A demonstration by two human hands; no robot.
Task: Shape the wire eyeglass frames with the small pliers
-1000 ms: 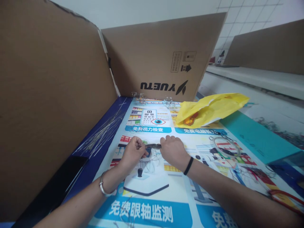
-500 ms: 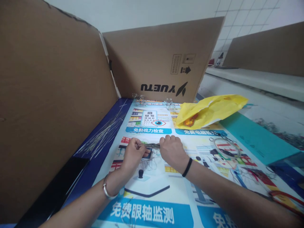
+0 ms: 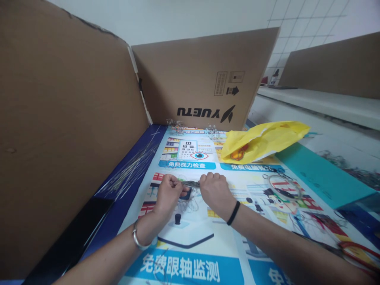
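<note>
My right hand point(image 3: 217, 194) is closed in a fist around a pair of pliers point(image 3: 192, 183), whose metal jaws point left. The handles are hidden inside the fist. At the tip of the jaws, my left hand point(image 3: 170, 194) pinches thin wire between thumb and forefinger, and its other fingers curl loosely. The exact piece in the pinch is too small to make out. Loose loops of fine wire point(image 3: 192, 204) lie on the printed sheet just below the pliers.
Straight thin rods point(image 3: 130, 170) lie at left beside a black strip point(image 3: 74, 233). Cardboard panels point(image 3: 196, 83) stand behind and left. A yellow bag point(image 3: 264, 140), a wire coil point(image 3: 285, 188), a turquoise box point(image 3: 323, 174) and red-handled tool point(image 3: 360, 253) are at right.
The whole view has shifted slightly downward. Both hands keep their hold, with the pliers' jaws still at my left fingertips.
</note>
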